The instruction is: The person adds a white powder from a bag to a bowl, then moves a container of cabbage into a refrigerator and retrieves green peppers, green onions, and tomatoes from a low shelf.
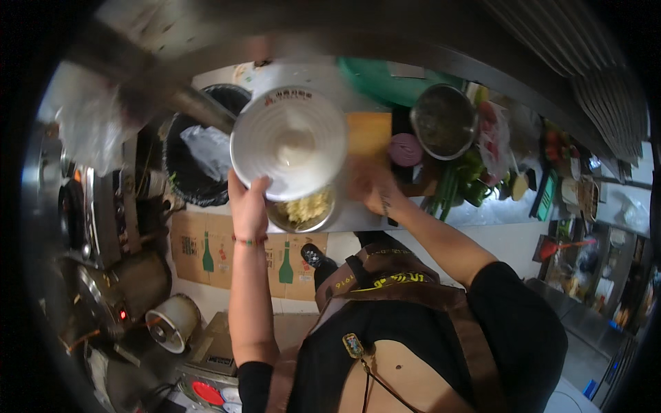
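Note:
My left hand (249,209) grips the near rim of a large white bowl (320,129), with the thumb over its edge. A little liquid or a light reflection shows at the bowl's bottom; I cannot tell which. Just below it, partly covered by it, a metal bowl (331,219) holds pale yellow chopped food (307,207). My right hand (373,186) is blurred over the worktop, right of both bowls, near a yellow block or board (369,135). Whether its fingers hold something is unclear. A pink coiled item (405,149) lies farther right.
Black-lined bins (193,178) stand at the left. Right on the worktop (341,222) are a steel pot (445,121), green peppers (474,191), long green vegetables (443,193) and a plastic bag (494,139). A metal shelf edge (361,44) crosses above. Flattened cardboard (232,258) lies on the floor.

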A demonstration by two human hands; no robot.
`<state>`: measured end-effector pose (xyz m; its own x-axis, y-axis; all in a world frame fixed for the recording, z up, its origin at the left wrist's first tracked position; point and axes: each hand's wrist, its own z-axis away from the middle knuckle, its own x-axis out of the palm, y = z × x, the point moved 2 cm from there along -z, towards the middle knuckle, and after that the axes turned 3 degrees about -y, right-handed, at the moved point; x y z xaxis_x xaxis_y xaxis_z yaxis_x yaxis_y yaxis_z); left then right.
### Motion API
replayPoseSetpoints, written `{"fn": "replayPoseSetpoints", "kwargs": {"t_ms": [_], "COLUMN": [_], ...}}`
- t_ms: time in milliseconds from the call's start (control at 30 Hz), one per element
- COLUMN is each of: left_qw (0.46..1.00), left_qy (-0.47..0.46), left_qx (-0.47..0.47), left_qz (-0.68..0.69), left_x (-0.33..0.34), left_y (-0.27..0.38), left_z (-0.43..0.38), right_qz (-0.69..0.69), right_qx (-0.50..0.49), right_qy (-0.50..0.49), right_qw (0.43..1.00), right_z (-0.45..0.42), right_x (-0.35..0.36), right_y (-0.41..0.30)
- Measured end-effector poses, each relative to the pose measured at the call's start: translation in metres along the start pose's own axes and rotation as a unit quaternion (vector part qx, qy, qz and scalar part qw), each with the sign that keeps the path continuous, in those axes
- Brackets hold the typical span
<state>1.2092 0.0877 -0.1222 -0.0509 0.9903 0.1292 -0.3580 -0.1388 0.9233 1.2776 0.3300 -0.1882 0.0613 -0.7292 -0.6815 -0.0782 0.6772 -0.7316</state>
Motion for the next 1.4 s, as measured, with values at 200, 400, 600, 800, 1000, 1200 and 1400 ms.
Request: {"fn": "replayPoseSetpoints", "kwargs": {"t_ms": [200, 400, 600, 800, 1000, 1200, 1400], "left_qw": [0.988, 0.964, 0.877, 0.919, 0.981, 0.996, 0.988], "left_qy": [-0.029, 0.006, -0.026, 0.012, 0.064, -0.011, -0.053], "left_qx": [0.085, 0.004, 0.126, 0.180, 0.021, -0.077, -0.075], "left_qz": [-0.126, -0.267, -0.463, -0.350, -0.184, 0.042, -0.122], "left_x": [0.004, -0.016, -0.022, 0.005, -0.037, -0.028, -0.115], "left_y": [-0.073, -0.131, -0.106, -0.043, -0.137, -0.145, -0.170], "left_z": [-0.148, -0.192, -0.149, -0.027, 0.068, 0.076, 0.067], "right_qz": [0.339, 0.422, 0.397, 0.296, 0.225, 0.071, -0.385], "right_qx": [0.038, 0.103, 0.121, 0.062, 0.083, 0.087, 0.055], "right_qy": [0.269, 0.171, 0.041, 0.020, 0.009, 0.039, 0.044], "right_qw": [0.901, 0.884, 0.909, 0.953, 0.971, 0.993, 0.920], "right_z": [0.004, -0.072, -0.115, -0.151, -0.206, -0.179, -0.020], "right_x": [-0.161, -0.207, -0.208, -0.167, -0.065, -0.050, -0.079], "right_y": [0.090, 0.172, 0.178, 0.143, 0.099, 0.082, -0.004]}}
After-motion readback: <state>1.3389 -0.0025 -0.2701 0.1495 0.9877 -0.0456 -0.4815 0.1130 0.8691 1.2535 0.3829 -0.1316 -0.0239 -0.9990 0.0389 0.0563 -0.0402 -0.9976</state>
